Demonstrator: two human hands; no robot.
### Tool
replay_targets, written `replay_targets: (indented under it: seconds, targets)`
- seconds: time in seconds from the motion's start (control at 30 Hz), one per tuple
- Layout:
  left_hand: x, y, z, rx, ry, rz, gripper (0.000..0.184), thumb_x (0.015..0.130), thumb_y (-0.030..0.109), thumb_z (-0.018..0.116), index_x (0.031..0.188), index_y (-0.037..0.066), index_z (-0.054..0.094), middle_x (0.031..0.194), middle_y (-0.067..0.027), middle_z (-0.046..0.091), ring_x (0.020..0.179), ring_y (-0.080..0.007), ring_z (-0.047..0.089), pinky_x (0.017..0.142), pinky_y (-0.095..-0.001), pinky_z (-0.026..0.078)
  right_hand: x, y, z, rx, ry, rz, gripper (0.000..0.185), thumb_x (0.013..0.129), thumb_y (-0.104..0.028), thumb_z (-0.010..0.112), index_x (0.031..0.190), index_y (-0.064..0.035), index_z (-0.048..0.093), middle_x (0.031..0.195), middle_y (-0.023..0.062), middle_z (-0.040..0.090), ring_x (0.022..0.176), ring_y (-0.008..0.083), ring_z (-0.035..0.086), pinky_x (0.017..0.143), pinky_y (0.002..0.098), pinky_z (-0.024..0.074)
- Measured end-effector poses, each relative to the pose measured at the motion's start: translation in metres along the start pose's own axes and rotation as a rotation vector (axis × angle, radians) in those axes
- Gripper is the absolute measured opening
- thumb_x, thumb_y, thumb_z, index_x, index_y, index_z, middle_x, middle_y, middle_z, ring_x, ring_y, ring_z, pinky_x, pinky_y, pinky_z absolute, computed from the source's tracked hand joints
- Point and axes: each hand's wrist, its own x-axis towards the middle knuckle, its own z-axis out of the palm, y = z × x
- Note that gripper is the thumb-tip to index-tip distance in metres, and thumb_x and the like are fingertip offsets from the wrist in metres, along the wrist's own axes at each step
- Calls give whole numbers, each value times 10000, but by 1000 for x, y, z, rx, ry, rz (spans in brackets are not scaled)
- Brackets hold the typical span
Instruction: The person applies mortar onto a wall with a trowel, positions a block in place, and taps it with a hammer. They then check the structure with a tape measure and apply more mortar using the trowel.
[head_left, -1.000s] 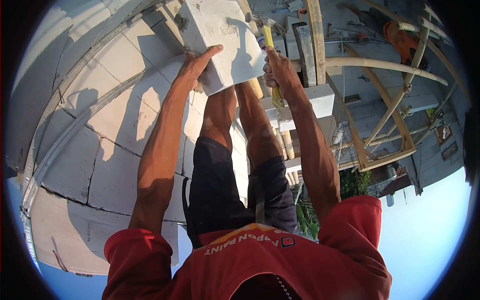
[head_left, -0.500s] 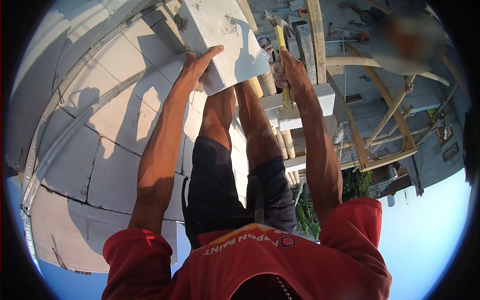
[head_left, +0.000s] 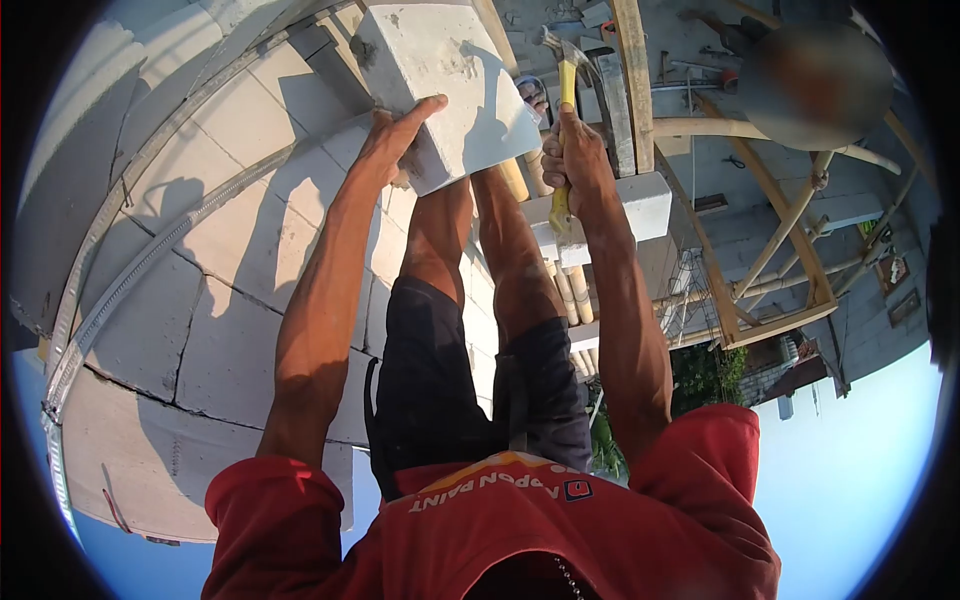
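My left hand (head_left: 392,145) grips the near left edge of a pale, light concrete block (head_left: 450,85), thumb on its upper face and the other fingers mostly hidden beneath. A shadow crosses the block, and its upper face has a rough, chipped patch. Wrapped round the yellow handle of a claw hammer (head_left: 568,82) is my right hand (head_left: 580,165). The hammer's metal head points away from me, to the right of the block and apart from it. Another pale block (head_left: 640,205) lies beyond my right wrist, partly covered by the forearm.
A wall of pale blocks (head_left: 230,320) curves along the left, with a ribbed metal strip (head_left: 170,250) across it. Timber and bamboo framing (head_left: 790,235) stands at right. Below, at upper right, is a person (head_left: 815,85). Bamboo poles (head_left: 575,290) show beside my legs.
My right hand has shifted slightly left and down in the view, and the hammer has tilted, its head swinging a little to the right. The left hand and block look nearly still.
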Motion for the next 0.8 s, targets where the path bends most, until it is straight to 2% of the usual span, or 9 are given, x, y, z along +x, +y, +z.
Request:
replay_targets:
  seconds: [0.03, 0.13, 0.17, 0.27, 0.33, 0.43, 0.53, 0.6, 0.8]
  targets:
    - [-1, 3, 1, 4, 10, -20, 1429, 616, 613, 871, 1566, -103, 79, 1578, -299, 282, 1500, -387, 267, 1204, -541, 239, 3, -6, -6, 140, 30, -32, 408, 1066, -480, 484, 867, -130, 417, 655, -41, 386, 458, 54, 332, 400, 243, 301]
    - [6, -3, 6, -9, 5, -7, 1445, 611, 622, 871, 1563, -112, 70, 1579, -296, 285, 1502, -390, 263, 1207, -530, 242, 13, 3, 7, 213, 292, -177, 415, 1073, -481, 464, 873, -123, 405, 655, -42, 380, 460, 63, 339, 402, 252, 313]
    - [11, -5, 7, -9, 18, 0, 1422, 619, 603, 875, 1552, -121, 84, 1566, -304, 297, 1474, -399, 302, 1159, -570, 291, 11, 17, 24, 68, 355, -171, 435, 1073, -496, 454, 874, -111, 414, 647, -45, 369, 456, 68, 337, 406, 255, 326]
    - [16, -11, 10, -27, 11, 20, 1390, 633, 568, 884, 1536, -134, 95, 1542, -317, 318, 1420, -419, 380, 1065, -650, 389, 7, 39, 30, -493, -117, 123, 424, 1064, -497, 486, 867, -125, 436, 633, -52, 353, 451, 58, 326, 394, 245, 298]
    - [11, -5, -1, -62, -23, 58, 1417, 629, 573, 884, 1545, -127, 61, 1550, -308, 312, 1421, -421, 378, 1068, -648, 389, 13, 22, 12, -413, -174, 112, 403, 1051, -494, 521, 884, -134, 446, 636, -55, 357, 454, 45, 326, 397, 230, 279]
    - [0, 2, 0, 4, -5, -34, 1477, 611, 630, 871, 1562, -108, 14, 1583, -296, 260, 1457, -399, 338, 1160, -530, 325, 0, 21, 4, -12, -94, 134, 393, 1043, -493, 539, 903, -135, 457, 634, -55, 356, 466, 40, 334, 408, 216, 280]
    - [15, -12, 1, -64, -45, -10, 1490, 603, 627, 879, 1577, -65, -11, 1586, -273, 263, 1464, -404, 314, 1123, -590, 343, 9, 16, -8, 87, 82, -1, 391, 1043, -492, 540, 922, -128, 465, 633, -50, 365, 468, 46, 343, 404, 223, 296]
    - [28, -28, 6, -103, -8, 35, 1467, 607, 598, 890, 1610, 28, -16, 1580, -257, 279, 1463, -420, 300, 1082, -681, 330, 26, 11, -21, 106, 186, -72, 404, 1035, -506, 550, 924, -124, 476, 629, -50, 369, 464, 48, 350, 400, 228, 306]
    - [22, -30, 14, -165, 34, 85, 1413, 639, 558, 888, 1559, -86, 31, 1531, -291, 321, 1423, -402, 354, 1119, -574, 344, 89, -63, -10, -747, 77, -234, 580, 1002, -617, 530, 891, -54, 612, 600, 2, 490, 457, 101, 502, 392, 285, 405]
